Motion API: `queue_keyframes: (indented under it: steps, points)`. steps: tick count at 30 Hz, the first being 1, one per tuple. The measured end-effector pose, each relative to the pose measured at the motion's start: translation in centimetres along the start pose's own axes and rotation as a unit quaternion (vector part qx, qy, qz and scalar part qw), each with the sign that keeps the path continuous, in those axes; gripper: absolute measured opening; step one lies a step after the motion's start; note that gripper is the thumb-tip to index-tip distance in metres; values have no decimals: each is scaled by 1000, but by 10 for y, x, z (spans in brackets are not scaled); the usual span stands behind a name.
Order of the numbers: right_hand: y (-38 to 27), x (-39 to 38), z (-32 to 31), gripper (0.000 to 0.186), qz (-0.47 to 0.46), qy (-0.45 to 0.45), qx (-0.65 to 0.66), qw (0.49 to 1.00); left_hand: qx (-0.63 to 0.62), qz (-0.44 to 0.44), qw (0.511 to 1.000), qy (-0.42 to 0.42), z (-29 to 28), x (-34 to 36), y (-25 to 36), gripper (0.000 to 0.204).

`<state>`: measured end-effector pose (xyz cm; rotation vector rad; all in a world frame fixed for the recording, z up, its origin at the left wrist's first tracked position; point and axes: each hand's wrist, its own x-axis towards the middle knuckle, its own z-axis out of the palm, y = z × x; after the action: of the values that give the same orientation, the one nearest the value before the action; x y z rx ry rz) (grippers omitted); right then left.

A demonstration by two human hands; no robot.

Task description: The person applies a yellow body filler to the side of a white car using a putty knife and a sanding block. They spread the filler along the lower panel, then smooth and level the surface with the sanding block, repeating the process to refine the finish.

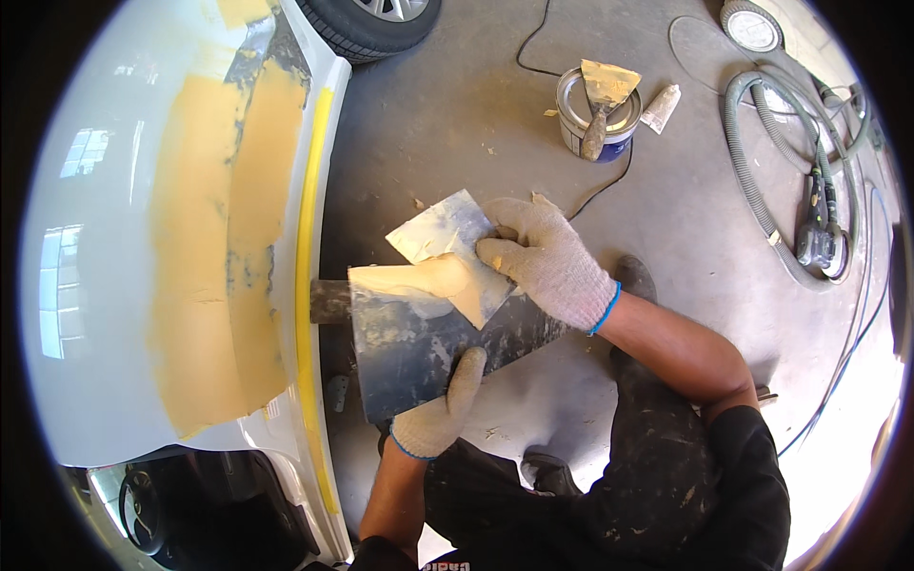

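My left hand point(440, 411), in a pale knit glove with a blue cuff, grips the near edge of a dark smeared mixing board point(405, 357), thumb on top. Tan body filler point(405, 279) lies along the board's far edge. My right hand point(557, 257), gloved alike, is closed on a flat rectangular spreader point(433, 230). Its lower end touches the board and carries more filler. To the left is a white car body panel point(105, 276) with a wide dried-looking filler patch point(200, 276). Yellow masking tape point(311, 238) runs along the panel's edge.
Ahead on the floor stands a can point(574, 122) with a filler-coated putty knife point(596, 128) across its lid. A tube point(661, 108) lies beside it. At the right are a grey hose point(747, 171) and a sander point(821, 238). A tyre point(367, 33) stands at the top.
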<state>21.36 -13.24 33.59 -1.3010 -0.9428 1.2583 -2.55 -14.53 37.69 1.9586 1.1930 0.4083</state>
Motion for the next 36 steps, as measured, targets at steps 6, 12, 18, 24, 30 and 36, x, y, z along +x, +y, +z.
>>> queue_keyframes:
  steps: [6,12,18,24,30,36]
  points:
    - [-19,-2,10,20,-4,0,79,997,112,72,990,-52,12,-3,0,21]
    - [-13,16,-31,50,-73,-3,355,932,103,113,987,-54,5,15,-6,35]
    - [60,0,-103,62,-14,89,474,876,-91,-235,959,-126,-22,74,-92,25]
    - [137,-37,-146,56,55,164,441,881,-118,-215,968,-49,34,180,-180,23]
    - [168,-61,-180,49,68,185,388,900,117,-199,973,-25,126,266,-291,42]
    - [160,-91,-211,46,73,212,334,915,221,-231,943,86,169,284,-279,40]
